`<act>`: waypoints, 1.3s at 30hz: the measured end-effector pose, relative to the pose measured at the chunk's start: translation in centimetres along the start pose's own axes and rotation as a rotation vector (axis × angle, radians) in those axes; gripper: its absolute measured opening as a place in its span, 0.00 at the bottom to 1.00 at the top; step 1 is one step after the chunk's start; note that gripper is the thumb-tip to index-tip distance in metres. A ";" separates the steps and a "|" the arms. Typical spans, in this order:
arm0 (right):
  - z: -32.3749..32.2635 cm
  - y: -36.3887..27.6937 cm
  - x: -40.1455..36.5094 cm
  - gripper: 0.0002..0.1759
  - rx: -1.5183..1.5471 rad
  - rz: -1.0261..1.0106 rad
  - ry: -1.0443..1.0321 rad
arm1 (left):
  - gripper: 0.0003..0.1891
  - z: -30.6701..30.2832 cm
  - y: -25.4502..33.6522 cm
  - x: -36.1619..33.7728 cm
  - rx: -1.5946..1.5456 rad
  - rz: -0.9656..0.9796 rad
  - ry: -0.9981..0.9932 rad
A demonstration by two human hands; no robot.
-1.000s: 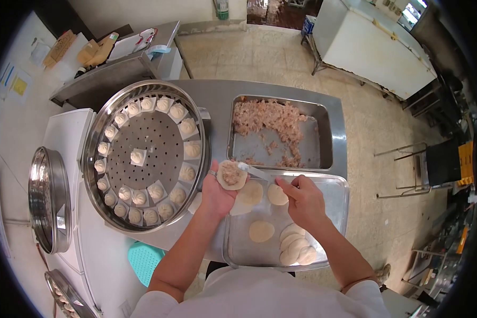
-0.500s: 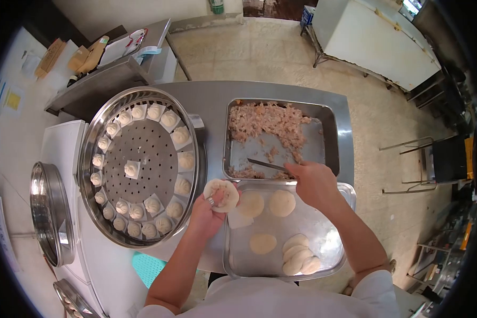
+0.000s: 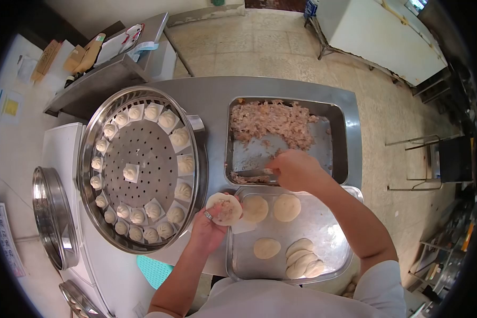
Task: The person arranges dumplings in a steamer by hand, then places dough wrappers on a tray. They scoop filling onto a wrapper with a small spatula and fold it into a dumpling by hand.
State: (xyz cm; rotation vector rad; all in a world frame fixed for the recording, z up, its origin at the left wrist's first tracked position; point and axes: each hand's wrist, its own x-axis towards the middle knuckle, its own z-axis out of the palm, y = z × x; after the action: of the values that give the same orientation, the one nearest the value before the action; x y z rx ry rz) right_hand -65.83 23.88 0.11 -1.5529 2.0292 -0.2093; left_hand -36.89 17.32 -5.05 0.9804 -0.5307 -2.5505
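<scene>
My left hand (image 3: 209, 230) holds a round dough wrapper (image 3: 224, 209) with some meat filling on it, just left of the flat tray (image 3: 323, 228). My right hand (image 3: 297, 170) is closed on a spatula (image 3: 254, 173), whose blade lies low in the deep pan (image 3: 340, 143) beside the meat filling (image 3: 273, 123). More wrappers lie on the flat tray: two near its upper edge, one (image 3: 266, 248) lower down, and an overlapping pile (image 3: 303, 261) at the lower right.
On the left stands a round perforated steamer (image 3: 143, 146) with pleated buns on paper squares around its rim and one in the middle. Stacked steamer rings (image 3: 50, 217) and a turquoise basket (image 3: 152, 270) are lower left. A chair (image 3: 455, 159) stands at the right.
My right hand has moved left and slightly down, bringing the spatula lower in the pan. My left hand still holds the wrapper, now with more filling visible. The view has shifted slightly.
</scene>
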 end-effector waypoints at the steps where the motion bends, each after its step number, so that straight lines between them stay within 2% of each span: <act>1: 0.1 0.6 -0.1 0.14 0.042 -0.034 0.045 | 0.22 -0.1 0.0 0.1 -0.005 0.008 -0.014; 4: -0.7 1.4 -0.5 0.16 0.266 0.055 -0.043 | 0.23 0.0 0.0 0.2 -0.019 0.037 0.004; 7: -0.5 1.7 -2.1 0.19 0.494 0.065 0.003 | 0.24 1.3 0.6 0.3 -0.052 0.048 0.004; 10: -0.4 0.0 -5.4 0.20 0.530 0.043 0.137 | 0.25 2.9 1.2 0.6 -0.125 0.037 -0.010; 13: 1.2 -2.8 -9.0 0.20 0.314 -0.073 0.341 | 0.25 4.2 1.3 1.0 -0.196 0.045 -0.015; 14: 3.1 -3.6 -9.8 0.24 0.229 -0.073 0.454 | 0.26 4.4 1.4 1.1 -0.216 0.052 -0.018; 18: 5.5 -5.8 -12.6 0.28 -0.022 -0.105 0.583 | 0.28 4.2 1.1 1.3 -0.243 0.049 -0.116; 21: 5.2 -6.9 -15.3 0.26 0.097 0.047 0.583 | 0.29 3.7 0.8 0.8 -0.273 0.040 -0.113; 23: 5.8 -7.7 -15.6 0.25 0.054 0.024 0.610 | 0.29 4.2 0.4 0.1 -0.294 0.007 -0.081; 26: 5.7 -8.8 -17.0 0.23 0.012 0.055 0.584 | 0.30 4.5 -0.1 -0.8 -0.313 -0.005 -0.243; 30: 3.8 -10.4 -19.4 0.22 0.006 0.114 0.582 | 0.31 4.8 -0.2 -2.4 -0.238 -0.054 -0.196; 32: 4.3 -10.6 -19.8 0.22 -0.072 0.068 0.568 | 0.33 5.1 0.1 -3.2 -0.247 -0.137 -0.218; 36: 3.5 -10.8 -21.2 0.22 -0.187 0.047 0.575 | 0.37 5.3 0.9 -4.9 -0.087 -0.170 -0.158; 39: 2.8 -11.7 -21.6 0.23 -0.210 -0.084 0.631 | 0.39 5.5 1.1 -6.5 0.011 -0.233 -0.145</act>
State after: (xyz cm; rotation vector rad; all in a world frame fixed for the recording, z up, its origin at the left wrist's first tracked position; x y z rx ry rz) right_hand -51.03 40.75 10.42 -1.8716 2.5245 -0.5987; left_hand -35.98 20.47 2.89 0.9125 -0.4951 -2.8457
